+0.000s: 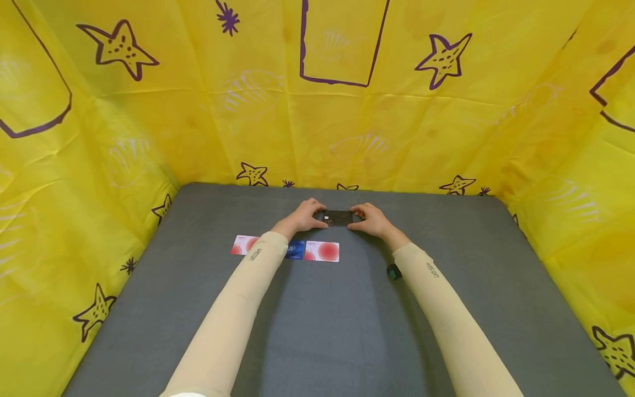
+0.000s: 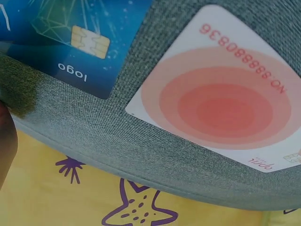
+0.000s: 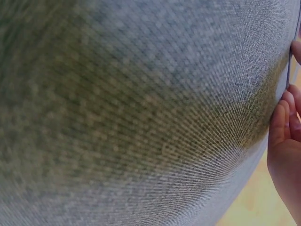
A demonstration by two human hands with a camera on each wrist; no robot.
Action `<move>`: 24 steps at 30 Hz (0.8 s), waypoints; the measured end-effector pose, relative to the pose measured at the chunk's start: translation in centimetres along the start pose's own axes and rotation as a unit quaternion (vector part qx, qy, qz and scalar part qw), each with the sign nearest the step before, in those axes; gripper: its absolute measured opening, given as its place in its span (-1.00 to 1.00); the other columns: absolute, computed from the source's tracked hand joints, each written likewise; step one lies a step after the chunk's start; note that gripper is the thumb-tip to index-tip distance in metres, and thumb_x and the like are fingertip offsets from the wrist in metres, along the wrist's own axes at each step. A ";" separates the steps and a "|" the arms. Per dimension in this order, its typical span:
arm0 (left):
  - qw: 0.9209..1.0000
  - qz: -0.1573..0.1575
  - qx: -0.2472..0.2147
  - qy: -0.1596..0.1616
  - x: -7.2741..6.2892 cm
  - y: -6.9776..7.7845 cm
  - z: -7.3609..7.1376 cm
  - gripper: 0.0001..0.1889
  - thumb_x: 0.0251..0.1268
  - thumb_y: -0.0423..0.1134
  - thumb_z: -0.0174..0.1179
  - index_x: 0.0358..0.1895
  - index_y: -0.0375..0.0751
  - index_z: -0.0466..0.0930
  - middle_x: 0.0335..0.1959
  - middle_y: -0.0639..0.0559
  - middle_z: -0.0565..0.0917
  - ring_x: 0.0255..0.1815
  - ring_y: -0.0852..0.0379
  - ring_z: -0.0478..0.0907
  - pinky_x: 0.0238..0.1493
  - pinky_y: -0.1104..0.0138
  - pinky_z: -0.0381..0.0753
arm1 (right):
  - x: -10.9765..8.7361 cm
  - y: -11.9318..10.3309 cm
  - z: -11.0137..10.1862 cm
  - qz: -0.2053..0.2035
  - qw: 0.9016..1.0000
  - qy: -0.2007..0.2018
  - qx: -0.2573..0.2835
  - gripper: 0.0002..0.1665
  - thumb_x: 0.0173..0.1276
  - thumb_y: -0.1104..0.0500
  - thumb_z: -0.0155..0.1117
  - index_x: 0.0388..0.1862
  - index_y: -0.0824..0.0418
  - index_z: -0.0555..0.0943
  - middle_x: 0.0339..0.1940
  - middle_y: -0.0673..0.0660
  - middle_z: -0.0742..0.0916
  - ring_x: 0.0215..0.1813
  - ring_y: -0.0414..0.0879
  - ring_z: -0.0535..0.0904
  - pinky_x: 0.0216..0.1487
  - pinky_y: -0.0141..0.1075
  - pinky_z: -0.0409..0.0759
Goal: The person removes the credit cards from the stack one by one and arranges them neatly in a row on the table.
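A black card (image 1: 338, 218) marked "VIP", with a small chip, is held level between both hands near the back of the table. My left hand (image 1: 306, 215) pinches its left end between fingers and thumb. At the opposite end, my right hand (image 1: 371, 219) grips the card the same way. Fingers of the right hand (image 3: 286, 132) show at the edge of the right wrist view. Nearer to me lie a blue card (image 1: 296, 249) with a chip (image 2: 90, 41) and a white card with red circles (image 1: 322, 251). Another pink-and-white card (image 1: 243, 245) is partly hidden by the left sleeve.
The grey cloth-covered table (image 1: 337, 331) has rounded back corners. Yellow curtains (image 1: 278, 127) with starfish drawings enclose its back and sides. A small dark device (image 1: 394, 272) shows beside the right sleeve (image 1: 436, 298). The left sleeve (image 1: 233, 314) passes over the card row.
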State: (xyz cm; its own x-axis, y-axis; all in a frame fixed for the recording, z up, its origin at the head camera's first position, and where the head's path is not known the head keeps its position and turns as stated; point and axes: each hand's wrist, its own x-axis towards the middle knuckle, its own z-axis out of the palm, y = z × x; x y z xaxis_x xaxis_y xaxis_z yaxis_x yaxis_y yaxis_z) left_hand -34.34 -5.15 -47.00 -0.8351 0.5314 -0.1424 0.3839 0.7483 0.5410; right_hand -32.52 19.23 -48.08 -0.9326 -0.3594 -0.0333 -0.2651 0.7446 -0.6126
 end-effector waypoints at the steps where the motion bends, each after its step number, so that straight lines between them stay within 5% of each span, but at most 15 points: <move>1: 1.000 0.002 0.001 0.000 0.0 0.0 0.0 -0.41 0.29 -0.10 0.30 0.32 -0.28 0.42 0.22 -0.20 0.39 0.26 -0.12 0.27 0.33 0.11 0.23 | 0.0 0.0 0.0 0.000 1.000 -0.001 0.001 -0.34 0.20 0.10 0.46 0.23 0.35 0.52 -0.04 0.27 0.55 -0.02 0.11 0.44 0.10 -0.07 0.41; 24: 1.000 0.021 -0.003 0.010 0.0 -0.6 0.2 -0.41 0.24 -0.05 0.35 0.27 -0.26 0.47 0.18 -0.16 0.44 0.21 -0.06 0.31 0.34 0.14 0.25 | -0.3 0.5 0.2 -0.057 0.998 0.024 -0.026 -0.35 0.18 0.04 0.49 0.16 0.34 0.56 -0.08 0.25 0.58 -0.05 0.08 0.47 0.07 -0.09 0.45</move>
State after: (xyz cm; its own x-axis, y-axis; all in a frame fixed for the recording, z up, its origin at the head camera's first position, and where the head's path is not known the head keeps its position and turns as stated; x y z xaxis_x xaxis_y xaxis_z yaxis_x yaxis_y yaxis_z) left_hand -34.53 -5.56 -47.49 -0.8267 0.5531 -0.1027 0.4159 0.7238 0.5505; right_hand -32.34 19.58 -48.58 -0.9062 -0.4166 0.0720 -0.3806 0.7298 -0.5679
